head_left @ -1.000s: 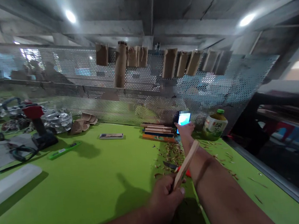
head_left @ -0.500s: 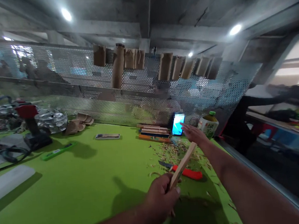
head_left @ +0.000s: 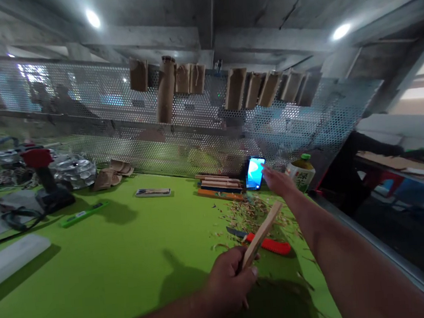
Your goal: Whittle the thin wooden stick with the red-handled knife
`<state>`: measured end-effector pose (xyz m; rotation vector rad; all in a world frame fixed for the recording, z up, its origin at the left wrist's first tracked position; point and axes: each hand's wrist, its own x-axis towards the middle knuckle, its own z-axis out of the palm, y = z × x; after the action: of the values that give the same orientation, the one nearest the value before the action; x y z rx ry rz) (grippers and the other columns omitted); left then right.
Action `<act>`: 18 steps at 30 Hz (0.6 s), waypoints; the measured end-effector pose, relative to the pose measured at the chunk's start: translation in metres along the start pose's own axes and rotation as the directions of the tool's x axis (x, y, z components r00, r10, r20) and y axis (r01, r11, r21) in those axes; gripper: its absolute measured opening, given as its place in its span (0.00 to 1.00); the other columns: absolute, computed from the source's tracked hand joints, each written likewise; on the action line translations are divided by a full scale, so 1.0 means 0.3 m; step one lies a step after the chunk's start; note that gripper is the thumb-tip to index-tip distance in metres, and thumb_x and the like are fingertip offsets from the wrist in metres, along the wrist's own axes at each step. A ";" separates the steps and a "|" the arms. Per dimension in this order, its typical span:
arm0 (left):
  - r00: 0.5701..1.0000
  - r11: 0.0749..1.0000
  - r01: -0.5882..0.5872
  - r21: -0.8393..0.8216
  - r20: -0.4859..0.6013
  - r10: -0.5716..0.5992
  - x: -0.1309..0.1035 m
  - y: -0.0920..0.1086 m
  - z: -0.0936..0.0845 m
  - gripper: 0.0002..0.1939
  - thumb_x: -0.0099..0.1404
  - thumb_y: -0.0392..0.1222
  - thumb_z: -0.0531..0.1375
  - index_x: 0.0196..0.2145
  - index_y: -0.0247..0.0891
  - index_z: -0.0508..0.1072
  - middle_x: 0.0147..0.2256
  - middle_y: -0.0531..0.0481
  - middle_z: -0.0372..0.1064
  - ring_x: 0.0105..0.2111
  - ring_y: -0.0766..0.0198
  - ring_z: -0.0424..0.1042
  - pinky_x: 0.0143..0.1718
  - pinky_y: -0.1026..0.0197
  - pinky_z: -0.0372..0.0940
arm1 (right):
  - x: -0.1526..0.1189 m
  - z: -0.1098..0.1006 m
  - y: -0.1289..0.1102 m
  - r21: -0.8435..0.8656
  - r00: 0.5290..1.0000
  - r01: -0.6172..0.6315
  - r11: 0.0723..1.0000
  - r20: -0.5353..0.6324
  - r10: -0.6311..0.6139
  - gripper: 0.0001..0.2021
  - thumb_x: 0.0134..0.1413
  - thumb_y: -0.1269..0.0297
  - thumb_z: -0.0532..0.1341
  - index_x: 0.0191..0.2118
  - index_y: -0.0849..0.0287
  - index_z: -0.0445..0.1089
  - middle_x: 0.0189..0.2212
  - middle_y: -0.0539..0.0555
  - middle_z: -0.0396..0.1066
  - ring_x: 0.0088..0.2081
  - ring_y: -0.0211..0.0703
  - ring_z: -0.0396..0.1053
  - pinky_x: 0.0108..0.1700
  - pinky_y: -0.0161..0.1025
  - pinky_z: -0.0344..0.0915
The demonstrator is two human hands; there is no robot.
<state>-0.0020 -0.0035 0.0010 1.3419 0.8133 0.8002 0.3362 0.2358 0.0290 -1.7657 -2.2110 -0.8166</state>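
Observation:
My left hand (head_left: 229, 281) grips the lower end of a flat wooden stick (head_left: 264, 233), which slants up and to the right over the green table (head_left: 132, 263). My right hand (head_left: 278, 182) is stretched far forward, fingers apart, its fingertips at the lit phone (head_left: 255, 172) that leans against the perforated metal screen (head_left: 194, 126). It holds nothing. A knife with a red handle (head_left: 268, 245) lies on the table behind the stick, among wood shavings (head_left: 253, 212).
A green-capped bottle (head_left: 301, 172) stands right of the phone, stacked wooden strips (head_left: 219, 184) to its left. Brown pieces (head_left: 166, 89) hang on the screen. At far left are a red-topped tool (head_left: 46, 179), cables, a green strip (head_left: 82, 215) and a white bar (head_left: 16, 254). The table's edge runs along the right.
My right hand has shifted from directly in front of the phone to its right side, the forearm swinging right and uncovering the red-handled knife. The left hand keeps its hold on the stick.

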 end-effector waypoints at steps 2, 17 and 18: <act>1.000 1.000 -0.008 -0.002 0.003 0.008 -0.001 0.001 0.000 0.13 0.59 0.39 0.56 0.42 0.33 0.71 0.21 0.60 0.52 0.17 0.74 0.53 0.14 0.72 0.54 | 0.008 -0.027 0.002 -0.013 0.981 -0.144 0.990 -0.136 0.141 0.26 0.64 0.65 0.45 0.67 0.58 0.49 0.65 0.60 0.52 0.53 0.54 0.68 0.52 0.52 0.65; 0.999 0.999 -0.036 0.025 0.038 0.035 0.007 -0.030 0.005 0.13 0.60 0.40 0.56 0.42 0.33 0.69 0.22 0.60 0.52 0.16 0.74 0.54 0.14 0.70 0.58 | -0.061 -0.064 -0.042 -0.029 0.998 0.053 0.998 -0.032 -0.054 0.18 0.61 0.66 0.49 0.55 0.56 0.65 0.63 0.55 0.56 0.51 0.48 0.69 0.50 0.45 0.68; 0.999 0.999 -0.038 0.037 0.040 0.037 0.005 -0.028 0.005 0.13 0.60 0.40 0.56 0.42 0.33 0.69 0.22 0.59 0.52 0.17 0.74 0.54 0.14 0.71 0.57 | -0.063 -0.062 -0.041 -0.041 0.997 0.075 0.996 -0.016 -0.076 0.18 0.61 0.66 0.50 0.54 0.56 0.66 0.63 0.55 0.56 0.50 0.47 0.70 0.50 0.45 0.68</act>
<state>0.0004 -0.0036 -0.0072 1.4059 0.7776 0.7886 0.3263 0.2086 0.0319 -1.6956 -2.2776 -0.8957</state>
